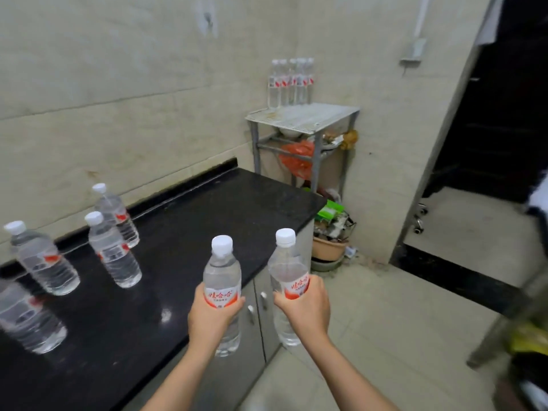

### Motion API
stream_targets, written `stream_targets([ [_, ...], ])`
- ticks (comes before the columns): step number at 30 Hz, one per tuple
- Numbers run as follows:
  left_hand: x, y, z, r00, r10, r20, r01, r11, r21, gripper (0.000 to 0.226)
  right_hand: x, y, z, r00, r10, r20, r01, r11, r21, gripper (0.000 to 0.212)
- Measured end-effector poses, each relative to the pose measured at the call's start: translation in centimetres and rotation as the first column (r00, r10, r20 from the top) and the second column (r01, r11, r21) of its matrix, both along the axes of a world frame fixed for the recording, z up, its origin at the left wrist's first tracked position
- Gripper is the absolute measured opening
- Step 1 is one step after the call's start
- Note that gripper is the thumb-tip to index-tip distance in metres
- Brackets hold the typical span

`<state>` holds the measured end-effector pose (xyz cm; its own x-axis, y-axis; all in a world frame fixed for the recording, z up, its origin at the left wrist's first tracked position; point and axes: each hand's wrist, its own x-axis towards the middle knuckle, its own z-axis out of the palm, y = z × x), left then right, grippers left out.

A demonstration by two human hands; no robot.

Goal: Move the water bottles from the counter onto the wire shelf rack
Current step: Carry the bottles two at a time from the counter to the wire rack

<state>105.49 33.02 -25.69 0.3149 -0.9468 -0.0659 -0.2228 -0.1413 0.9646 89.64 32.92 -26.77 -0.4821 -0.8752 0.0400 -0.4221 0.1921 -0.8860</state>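
Carry step judged under way: one water bottle [221, 280] gripped upright in the left hand [214, 314], another bottle [287, 274] wrapped by the right hand [308, 307], both clear of the counter [184, 232] where four bottles [114, 250] remain; next, placement called for beside the cluster [290, 81] on the wire shelf rack [308, 117], with the counter corner judged to need skirting

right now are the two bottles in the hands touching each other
Apart. The head view shows floor and cabinet between the left hand's bottle and the right hand's bottle.
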Motion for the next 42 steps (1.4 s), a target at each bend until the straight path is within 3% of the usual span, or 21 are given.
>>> stream_targets([
  [11,-17.5,-11.5,-1.2,0.975,-0.218,-0.036,0.217,0.976,-0.025,0.049,-18.3,-6.8,-0.6,0.950,-0.298,-0.089,0.300,0.954,0.000,0.045],
  [20,-30.8,-24.0,-1.3,0.968,-0.228,-0.104,0.230,0.973,0.007,0.046,-30.8,-17.6,0.1,0.929,-0.319,-0.188,0.333,0.942,0.047,0.046],
  [26,-36.5,-30.1,-1.9,0.971,-0.235,-0.051,0.237,0.971,0.027,0.054,-36.9,-23.1,-0.2,0.930,-0.356,-0.097,0.362,0.931,0.053,0.045],
  [34,-44.8,-39.3,-2.1,0.994,-0.111,-0.020,0.111,0.994,0.009,0.070,-45.4,-34.9,-0.4,0.972,-0.228,-0.058,0.231,0.971,0.053,0.047],
  [42,-47.9,-47.6,3.2,0.988,0.152,-0.017,-0.153,0.981,-0.119,0.059,-49.5,-48.1,4.5,0.997,0.058,-0.048,-0.061,0.996,-0.059,0.049],
])
